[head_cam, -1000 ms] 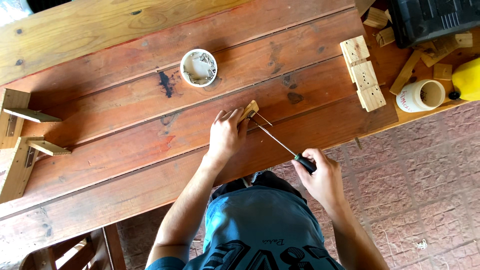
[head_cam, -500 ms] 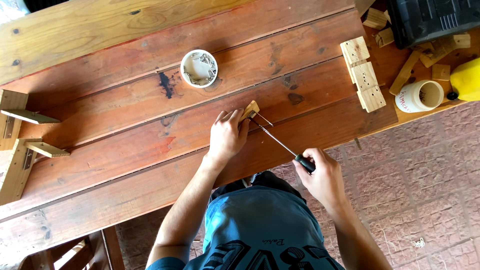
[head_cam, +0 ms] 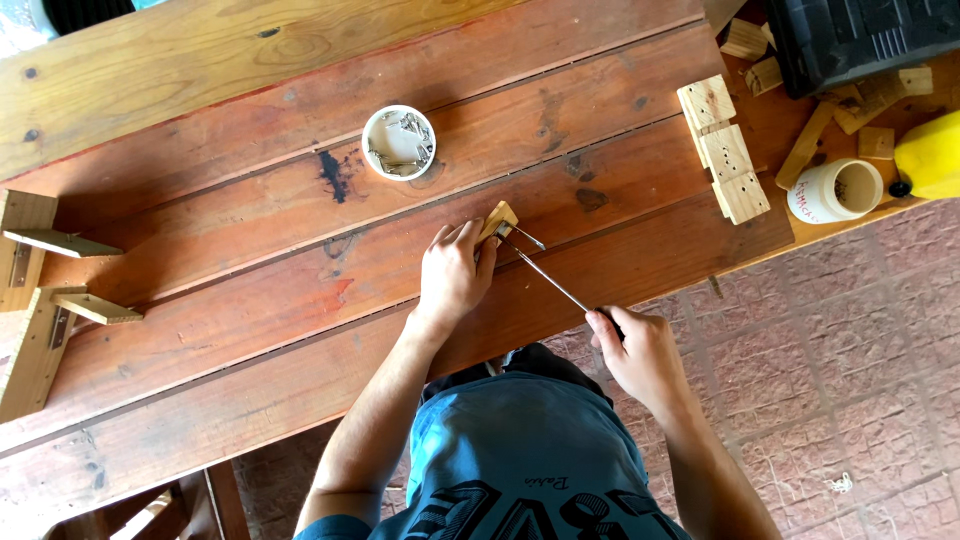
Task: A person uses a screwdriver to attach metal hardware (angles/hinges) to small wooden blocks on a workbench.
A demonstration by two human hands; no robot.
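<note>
My left hand (head_cam: 455,275) presses a small wooden block (head_cam: 498,217) with a metal fitting against the reddish plank table (head_cam: 250,290). My right hand (head_cam: 635,350) grips the dark handle of a long screwdriver (head_cam: 550,278), near the table's front edge. Its thin shaft runs up and left, and the tip rests at the block's metal fitting. A white round tub of screws (head_cam: 399,142) sits beyond the block, further onto the table.
Pale drilled wooden blocks (head_cam: 725,150) lie at the right end, with small offcuts, a white jar (head_cam: 838,190), a yellow object (head_cam: 930,155) and a black case (head_cam: 865,35). Wooden bracket pieces (head_cam: 45,290) sit at the left edge. Brick paving lies to the right.
</note>
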